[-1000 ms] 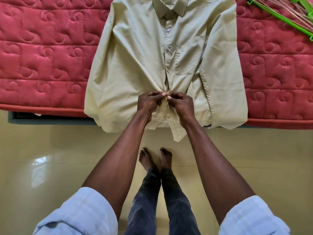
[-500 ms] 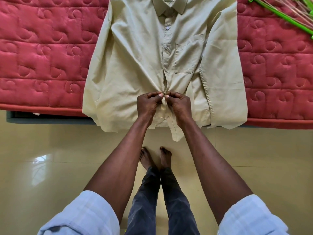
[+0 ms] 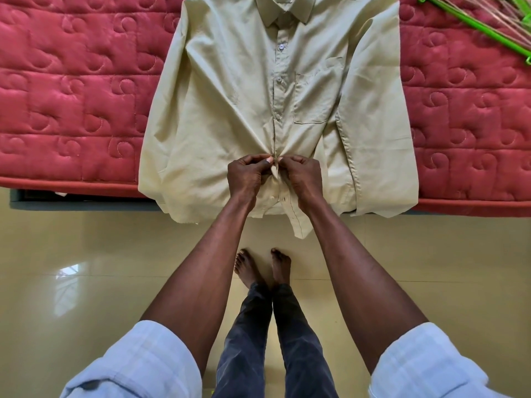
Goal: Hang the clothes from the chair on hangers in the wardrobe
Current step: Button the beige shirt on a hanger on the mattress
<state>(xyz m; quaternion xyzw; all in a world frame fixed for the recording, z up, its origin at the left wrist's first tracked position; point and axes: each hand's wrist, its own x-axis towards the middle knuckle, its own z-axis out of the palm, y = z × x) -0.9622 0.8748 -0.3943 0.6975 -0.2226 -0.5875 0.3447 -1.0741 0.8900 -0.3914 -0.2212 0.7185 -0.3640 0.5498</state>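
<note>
A pale olive button-up shirt [image 3: 230, 104] lies flat, front up, on a red quilted mattress [image 3: 71, 96], its hem hanging over the near edge. My left hand [image 3: 248, 175] and my right hand [image 3: 301, 175] meet at the button placket low on the shirt. Each hand pinches one side of the placket fabric, thumbs and fingertips almost touching. The cloth puckers toward that spot. Buttons above it look fastened. A green hanger [image 3: 474, 24] lies on the mattress at the top right, partly out of frame.
The mattress's near edge sits on a dark bed frame [image 3: 86, 201]. Below it is glossy beige tiled floor [image 3: 86, 268], where my bare feet [image 3: 263, 267] stand close to the bed. Thin sticks lie beside the hanger at top right.
Both hands stay pinched at the same point on the placket, with only small finger movement. The view has shifted very slightly.
</note>
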